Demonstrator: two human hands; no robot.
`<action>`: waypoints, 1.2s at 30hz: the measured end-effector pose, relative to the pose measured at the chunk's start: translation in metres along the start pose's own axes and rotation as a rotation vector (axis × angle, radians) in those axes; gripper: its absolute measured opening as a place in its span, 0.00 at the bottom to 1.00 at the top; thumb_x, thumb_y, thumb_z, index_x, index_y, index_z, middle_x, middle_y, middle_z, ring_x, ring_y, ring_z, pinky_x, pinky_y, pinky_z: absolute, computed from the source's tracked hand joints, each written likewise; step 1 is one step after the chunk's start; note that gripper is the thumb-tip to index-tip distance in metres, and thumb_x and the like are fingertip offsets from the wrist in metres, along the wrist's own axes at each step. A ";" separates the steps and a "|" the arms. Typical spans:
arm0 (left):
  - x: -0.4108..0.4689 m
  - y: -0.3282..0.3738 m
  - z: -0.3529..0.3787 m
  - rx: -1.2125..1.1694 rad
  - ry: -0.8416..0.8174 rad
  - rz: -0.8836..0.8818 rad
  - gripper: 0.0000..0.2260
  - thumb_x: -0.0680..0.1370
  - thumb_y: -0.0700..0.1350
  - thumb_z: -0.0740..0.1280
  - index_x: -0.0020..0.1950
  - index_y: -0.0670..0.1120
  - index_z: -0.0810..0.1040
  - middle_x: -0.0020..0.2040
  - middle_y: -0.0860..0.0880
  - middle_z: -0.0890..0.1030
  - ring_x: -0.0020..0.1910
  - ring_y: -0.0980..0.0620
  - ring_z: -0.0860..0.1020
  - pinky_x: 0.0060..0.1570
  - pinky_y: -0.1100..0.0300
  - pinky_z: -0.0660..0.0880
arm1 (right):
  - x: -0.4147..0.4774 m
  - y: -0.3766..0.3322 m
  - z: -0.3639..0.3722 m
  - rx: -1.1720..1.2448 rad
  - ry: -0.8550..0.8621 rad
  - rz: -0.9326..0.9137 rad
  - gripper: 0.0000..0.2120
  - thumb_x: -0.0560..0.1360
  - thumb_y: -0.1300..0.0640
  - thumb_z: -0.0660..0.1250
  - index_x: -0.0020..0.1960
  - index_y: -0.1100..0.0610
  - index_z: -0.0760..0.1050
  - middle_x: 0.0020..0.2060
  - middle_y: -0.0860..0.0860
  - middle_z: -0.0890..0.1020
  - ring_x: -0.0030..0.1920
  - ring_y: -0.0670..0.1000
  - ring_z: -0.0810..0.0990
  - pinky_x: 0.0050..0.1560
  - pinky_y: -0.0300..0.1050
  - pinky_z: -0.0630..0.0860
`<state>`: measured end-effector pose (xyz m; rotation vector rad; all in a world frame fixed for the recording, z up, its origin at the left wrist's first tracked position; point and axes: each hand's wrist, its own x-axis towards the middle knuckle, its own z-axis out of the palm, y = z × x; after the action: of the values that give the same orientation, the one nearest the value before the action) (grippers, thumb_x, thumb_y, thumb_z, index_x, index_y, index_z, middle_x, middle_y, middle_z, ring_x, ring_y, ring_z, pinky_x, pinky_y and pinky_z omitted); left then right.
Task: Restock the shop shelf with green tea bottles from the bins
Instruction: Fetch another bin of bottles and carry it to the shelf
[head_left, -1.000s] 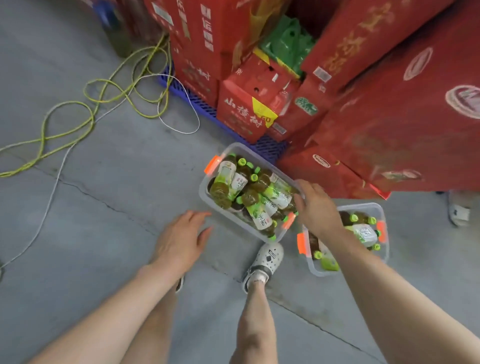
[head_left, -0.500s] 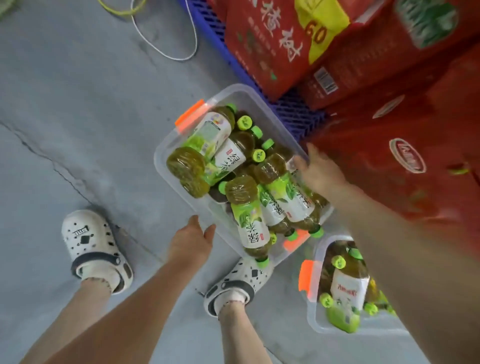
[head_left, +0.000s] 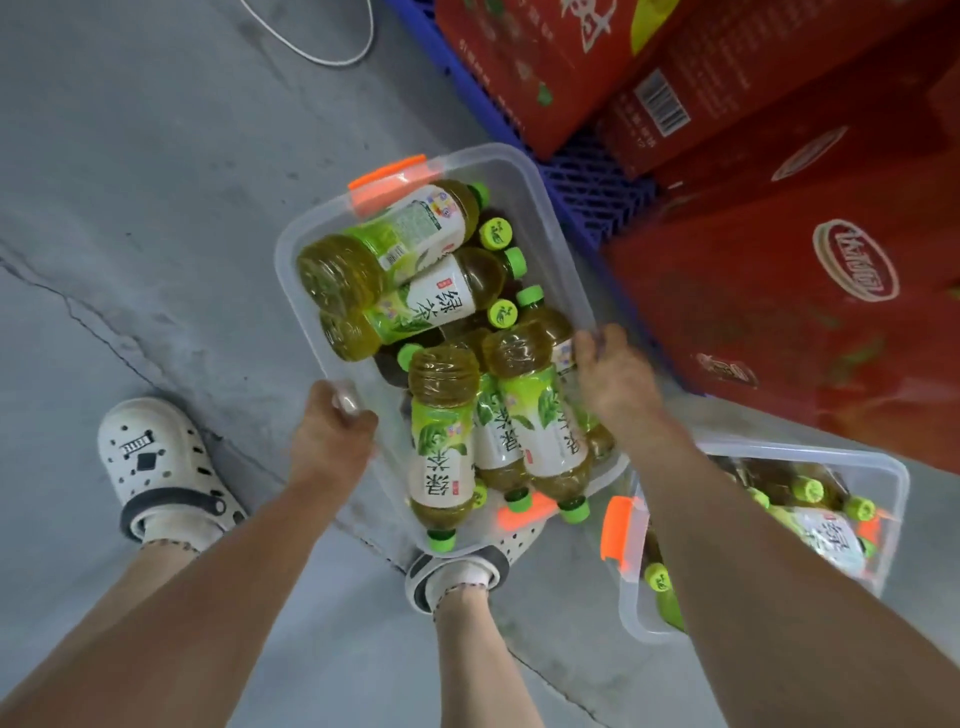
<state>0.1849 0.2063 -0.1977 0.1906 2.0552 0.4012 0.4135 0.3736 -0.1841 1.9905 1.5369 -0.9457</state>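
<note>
A clear plastic bin (head_left: 311, 228) with orange latches stands on the grey floor, filled with several green tea bottles (head_left: 441, 441) lying on their sides, green caps showing. My left hand (head_left: 332, 431) grips the bin's left rim, fingers curled over the edge. My right hand (head_left: 613, 379) grips the right rim, fingers over the wall beside a bottle. A second clear bin (head_left: 883, 467) with more green tea bottles sits at lower right, partly hidden by my right forearm.
Red cartons (head_left: 779, 291) are stacked on a blue pallet (head_left: 587, 176) just right of and behind the bins. A white cable (head_left: 311, 47) loops on the floor at the top. My feet in white clogs (head_left: 156, 467) stand below the bin; one is under its near end.
The view has dropped closer to the bin. My left hand moved forward and took hold of the left rim; my right hand curled onto the right rim.
</note>
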 end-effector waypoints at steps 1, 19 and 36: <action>0.002 0.000 -0.011 0.022 0.008 0.037 0.13 0.75 0.40 0.65 0.59 0.50 0.71 0.41 0.40 0.81 0.40 0.40 0.81 0.36 0.56 0.74 | -0.008 0.000 0.009 0.036 -0.013 0.036 0.20 0.84 0.44 0.50 0.64 0.58 0.67 0.61 0.64 0.76 0.62 0.63 0.75 0.59 0.52 0.70; 0.047 0.006 -0.047 -0.245 -0.008 0.267 0.23 0.77 0.37 0.68 0.65 0.59 0.68 0.31 0.50 0.65 0.25 0.60 0.66 0.28 0.66 0.70 | 0.009 -0.018 0.035 0.567 -0.074 -0.128 0.26 0.74 0.43 0.70 0.71 0.44 0.70 0.46 0.57 0.83 0.46 0.55 0.84 0.54 0.55 0.80; -0.040 0.005 -0.144 -0.202 -0.029 0.247 0.25 0.75 0.41 0.72 0.62 0.69 0.72 0.37 0.47 0.73 0.37 0.37 0.75 0.44 0.46 0.76 | -0.129 -0.039 0.004 0.799 -0.049 -0.137 0.22 0.77 0.58 0.71 0.69 0.48 0.74 0.35 0.62 0.73 0.37 0.56 0.77 0.47 0.42 0.81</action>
<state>0.0794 0.1698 -0.0979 0.3272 1.9532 0.7496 0.3567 0.2977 -0.0888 2.3410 1.3988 -1.8713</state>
